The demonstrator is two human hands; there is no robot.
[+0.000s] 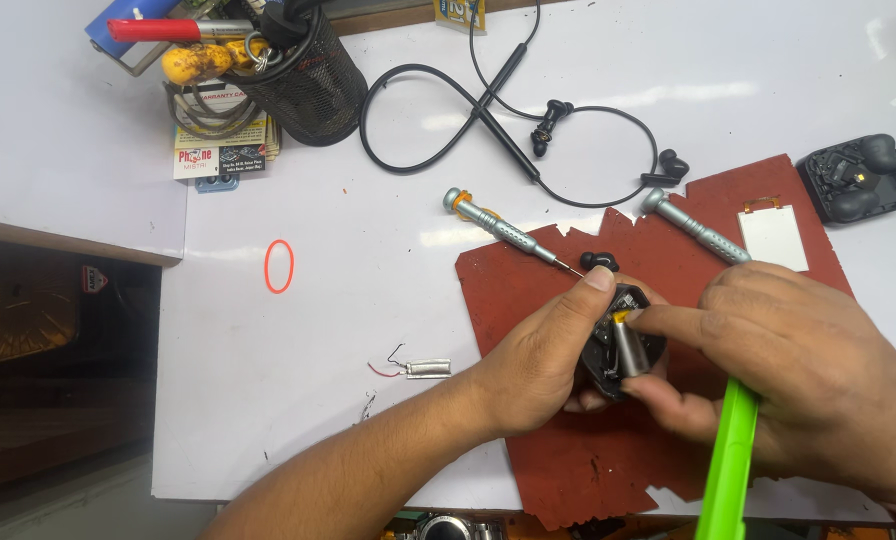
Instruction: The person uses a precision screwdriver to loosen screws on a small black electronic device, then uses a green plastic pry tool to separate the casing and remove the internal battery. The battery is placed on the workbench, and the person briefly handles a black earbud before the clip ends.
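My left hand (543, 360) grips a small black earbud case part (608, 345) over a dark red work mat (588, 460). My right hand (788, 370) pinches a small silver cylindrical cell (630, 350) with a yellow tip, set inside that black part, and also holds a bright green tool (728, 460) that points down toward me. A loose black earbud (599, 261) lies on the mat just above my left thumb.
Two silver precision screwdrivers (503, 228) (693, 226) lie by the mat's top edge. A black neckband earphone (488, 110), a black mesh tool cup (303, 75), an opened black case (856, 178), a white rectangle (774, 236), a small silver battery (426, 369) and an orange rubber ring (279, 266) lie around.
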